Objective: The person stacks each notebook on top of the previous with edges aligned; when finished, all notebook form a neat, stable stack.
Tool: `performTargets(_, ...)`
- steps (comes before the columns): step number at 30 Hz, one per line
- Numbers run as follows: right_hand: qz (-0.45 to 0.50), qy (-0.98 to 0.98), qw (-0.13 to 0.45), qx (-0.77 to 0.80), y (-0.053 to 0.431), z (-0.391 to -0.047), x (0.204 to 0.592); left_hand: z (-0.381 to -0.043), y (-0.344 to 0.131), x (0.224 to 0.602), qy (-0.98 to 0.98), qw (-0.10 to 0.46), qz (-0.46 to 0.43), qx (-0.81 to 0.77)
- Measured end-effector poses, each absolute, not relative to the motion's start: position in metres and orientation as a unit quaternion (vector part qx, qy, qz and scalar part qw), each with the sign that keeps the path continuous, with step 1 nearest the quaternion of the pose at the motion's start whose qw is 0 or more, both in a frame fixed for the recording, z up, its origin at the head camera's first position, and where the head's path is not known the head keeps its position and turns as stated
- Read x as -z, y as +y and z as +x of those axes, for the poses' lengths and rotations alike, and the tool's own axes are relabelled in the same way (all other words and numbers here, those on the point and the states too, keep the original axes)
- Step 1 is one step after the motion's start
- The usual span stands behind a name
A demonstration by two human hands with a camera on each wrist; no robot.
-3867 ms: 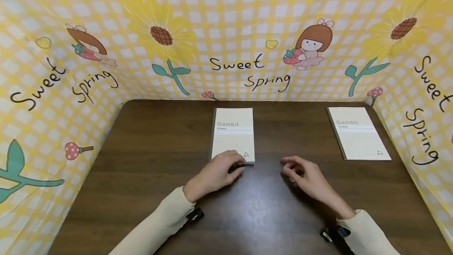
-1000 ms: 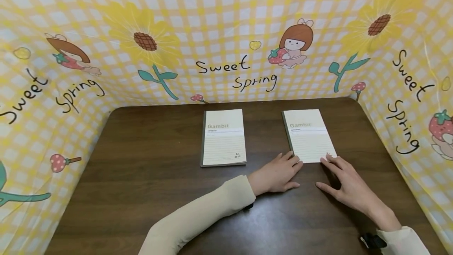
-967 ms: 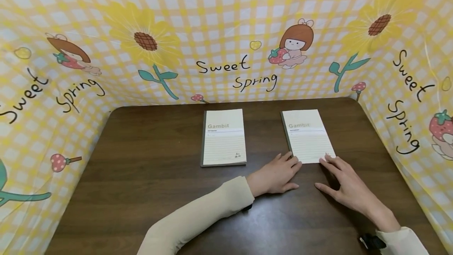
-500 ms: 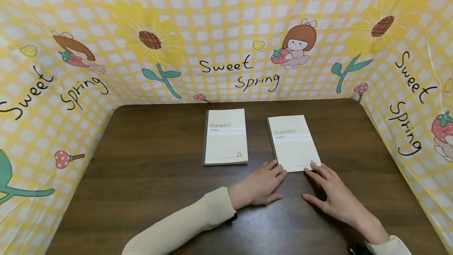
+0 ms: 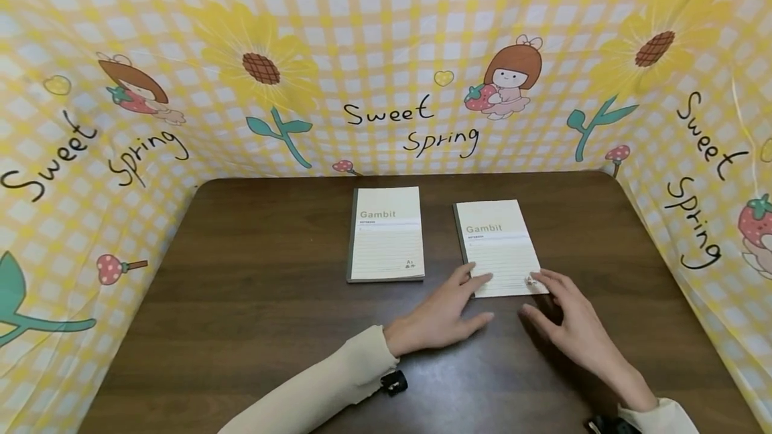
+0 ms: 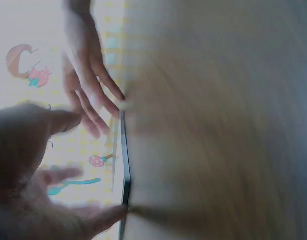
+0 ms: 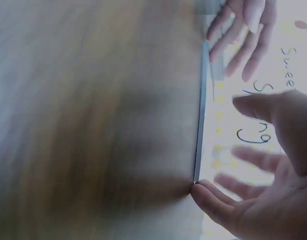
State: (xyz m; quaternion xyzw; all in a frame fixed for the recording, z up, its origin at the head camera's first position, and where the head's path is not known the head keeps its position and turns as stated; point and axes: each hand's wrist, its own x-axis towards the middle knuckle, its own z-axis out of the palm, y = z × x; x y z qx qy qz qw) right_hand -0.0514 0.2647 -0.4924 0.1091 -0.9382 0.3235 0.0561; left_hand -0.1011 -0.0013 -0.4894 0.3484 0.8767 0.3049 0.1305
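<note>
Two white Gambit notebooks with grey spines lie flat on the dark wooden table. At the lower left corner of the right notebook [image 5: 497,246], my left hand [image 5: 437,313] has its fingers extended, the tips over the spine side and cover. My right hand [image 5: 575,327] is at the opposite lower corner, its fingertips on the edge and its thumb held apart. The left notebook [image 5: 387,236] lies a short way off, touched by neither hand. In the right wrist view, a fingertip of my right hand [image 7: 258,200] meets the thin edge of the notebook [image 7: 201,115].
A yellow checked cloth [image 5: 386,32] with printed flowers and lettering stands around the back and sides of the table [image 5: 259,340]. Dark wrist cameras [image 5: 394,382] sit at both sleeves. A strip of bare tabletop separates the notebooks.
The right notebook has slid left and nearer to me, both hands moving with it, and now lies closer to the left notebook. Earlier my left hand was on the left notebook. The view shifted slightly.
</note>
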Motion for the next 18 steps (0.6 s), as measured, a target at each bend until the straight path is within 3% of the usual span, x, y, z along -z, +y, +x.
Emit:
performTargets(3,0.053,-0.924,0.04,-0.377,0.267,-0.055,0.489,-0.102,0.001,0.491,0.864,0.126,0.259,-0.414)
performTargets(8,-0.035,-0.885,-0.036,-0.462,0.27,-0.06,0.484,-0.104,0.002,0.492,0.812,0.134,0.141,-0.55)
performTargets(18,-0.13,-0.719,-0.111,-0.673,0.273,-0.069,0.488,-0.109,0.004,0.491,0.716,0.179,0.028,-0.674)
